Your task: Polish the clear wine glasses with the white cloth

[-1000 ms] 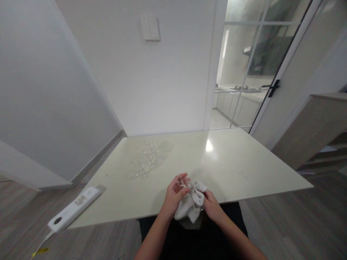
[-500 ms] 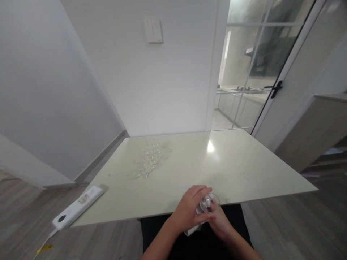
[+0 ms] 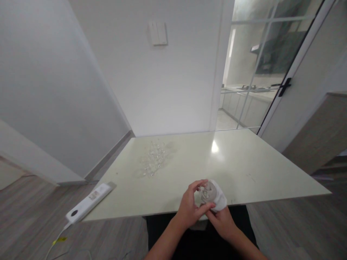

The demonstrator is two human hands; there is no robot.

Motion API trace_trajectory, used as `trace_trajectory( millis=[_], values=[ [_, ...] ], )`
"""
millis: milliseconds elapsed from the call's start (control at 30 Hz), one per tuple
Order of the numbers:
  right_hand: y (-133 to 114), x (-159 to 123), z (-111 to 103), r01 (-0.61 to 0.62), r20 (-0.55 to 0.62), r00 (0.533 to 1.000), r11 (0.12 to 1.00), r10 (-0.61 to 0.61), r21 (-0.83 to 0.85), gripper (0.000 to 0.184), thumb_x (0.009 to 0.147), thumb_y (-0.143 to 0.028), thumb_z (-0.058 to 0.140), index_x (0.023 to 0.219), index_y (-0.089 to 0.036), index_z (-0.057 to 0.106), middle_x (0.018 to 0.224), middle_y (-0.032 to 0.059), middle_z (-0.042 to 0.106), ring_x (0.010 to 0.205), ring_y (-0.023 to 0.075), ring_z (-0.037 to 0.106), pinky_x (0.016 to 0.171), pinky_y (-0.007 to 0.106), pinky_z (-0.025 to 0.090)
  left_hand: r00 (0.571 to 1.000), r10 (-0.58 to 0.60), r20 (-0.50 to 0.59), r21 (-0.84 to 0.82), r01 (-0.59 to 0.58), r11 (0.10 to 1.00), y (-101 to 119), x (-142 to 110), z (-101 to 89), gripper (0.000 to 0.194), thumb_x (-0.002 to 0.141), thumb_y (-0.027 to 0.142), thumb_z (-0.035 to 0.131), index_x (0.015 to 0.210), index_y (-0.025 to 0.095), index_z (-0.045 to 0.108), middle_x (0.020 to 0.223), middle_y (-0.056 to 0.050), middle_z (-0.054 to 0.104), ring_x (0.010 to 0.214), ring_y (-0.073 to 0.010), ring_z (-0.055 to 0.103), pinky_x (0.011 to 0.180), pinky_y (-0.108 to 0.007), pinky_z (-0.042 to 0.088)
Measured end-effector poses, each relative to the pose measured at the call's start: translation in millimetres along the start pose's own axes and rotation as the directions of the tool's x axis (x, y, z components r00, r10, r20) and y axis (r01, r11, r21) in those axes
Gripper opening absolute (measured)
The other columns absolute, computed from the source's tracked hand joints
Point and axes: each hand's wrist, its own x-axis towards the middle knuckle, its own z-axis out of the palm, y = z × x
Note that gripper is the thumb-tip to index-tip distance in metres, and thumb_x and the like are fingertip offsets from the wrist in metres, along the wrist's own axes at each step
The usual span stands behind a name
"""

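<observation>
Just over the table's front edge, my left hand point(image 3: 189, 206) is curled around a small clear glass point(image 3: 206, 193), with its fingers over the top and its thumb along the near side. A white cloth point(image 3: 221, 201) wraps the right side of the glass. My right hand point(image 3: 222, 223) grips the cloth from below and presses it against the glass; part of that hand is hidden behind the cloth. Both hands are close together, almost touching. Farther back on the left, a cluster of several clear glasses point(image 3: 155, 159) stands on the pale table point(image 3: 187, 162).
A white power strip point(image 3: 90, 203) lies across the table's left front edge, its cable running down to the wooden floor point(image 3: 119, 238). Behind the table rises a white wall with a switch point(image 3: 158, 33). A glass door with a black handle point(image 3: 284, 86) is at the right.
The white cloth has come up from under my hands to the right side of the glass. My right hand has shifted right and lower. The view has turned slightly left.
</observation>
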Motion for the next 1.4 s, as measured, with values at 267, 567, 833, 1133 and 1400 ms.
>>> trace_trajectory(
  millis=[267, 567, 833, 1133, 1400],
  values=[
    [11, 73, -16, -0.092, -0.058, 0.994, 0.996, 0.091, -0.005, 0.04, 0.068, -0.034, 0.075, 0.103, -0.016, 0.065, 0.098, 0.0103, 0.071, 0.091, 0.0273, 0.065, 0.088, 0.043, 0.049, 0.972, -0.195, 0.133, 0.151, 0.174, 0.973, -34, -2, 1.4, 0.08, 0.085, 0.044, 0.057, 0.149, 0.024, 0.014, 0.155, -0.011, 0.019, 0.141, -0.0284, 0.022, 0.113, -0.048, 0.025],
    [72, 209, -69, -0.173, -0.405, 0.896, 0.983, 0.18, 0.054, 0.043, 0.048, -0.041, 0.082, 0.077, -0.014, 0.066, 0.073, 0.0052, 0.07, 0.068, 0.0215, 0.062, 0.064, 0.033, 0.048, 0.958, -0.194, 0.21, 0.582, 0.036, 0.812, -86, -22, 1.9, 0.067, 0.086, 0.058, 0.046, 0.142, 0.021, 0.037, 0.152, -0.011, 0.028, 0.141, -0.0306, 0.023, 0.112, -0.049, 0.025],
    [76, 223, -62, -0.201, -0.274, 0.894, 0.864, 0.355, 0.462, 0.035, 0.058, -0.043, 0.073, 0.082, -0.019, 0.064, 0.075, 0.002, 0.071, 0.068, 0.0206, 0.065, 0.065, 0.032, 0.052, 0.962, -0.213, 0.172, 0.487, 0.105, 0.867, -85, -18, 1.2, 0.069, 0.085, 0.055, 0.051, 0.143, 0.021, 0.034, 0.149, -0.011, 0.034, 0.139, -0.0302, 0.026, 0.114, -0.049, 0.021],
    [62, 185, -24, -0.371, 0.14, 0.917, 0.675, 0.373, 0.638, 0.026, 0.066, -0.039, 0.065, 0.082, -0.019, 0.065, 0.077, 0.003, 0.073, 0.073, 0.0225, 0.068, 0.07, 0.034, 0.053, 0.977, -0.208, -0.044, -0.009, 0.208, 0.978, -73, 21, 19.8, 0.066, 0.086, 0.041, 0.056, 0.142, 0.021, 0.028, 0.148, -0.014, 0.032, 0.135, -0.0278, 0.032, 0.109, -0.048, 0.029],
    [43, 175, -5, -0.367, 0.148, 0.917, 0.638, 0.37, 0.677, 0.028, 0.071, -0.044, 0.061, 0.085, -0.02, 0.064, 0.083, 0.0044, 0.074, 0.08, 0.0244, 0.069, 0.073, 0.036, 0.055, 0.958, -0.286, -0.028, -0.293, 0.266, 0.918, -92, 52, 40.0, 0.086, 0.076, 0.037, 0.07, 0.141, 0.019, 0.017, 0.132, -0.016, 0.049, 0.116, -0.026, 0.052, 0.098, -0.044, 0.041]
  ],
)
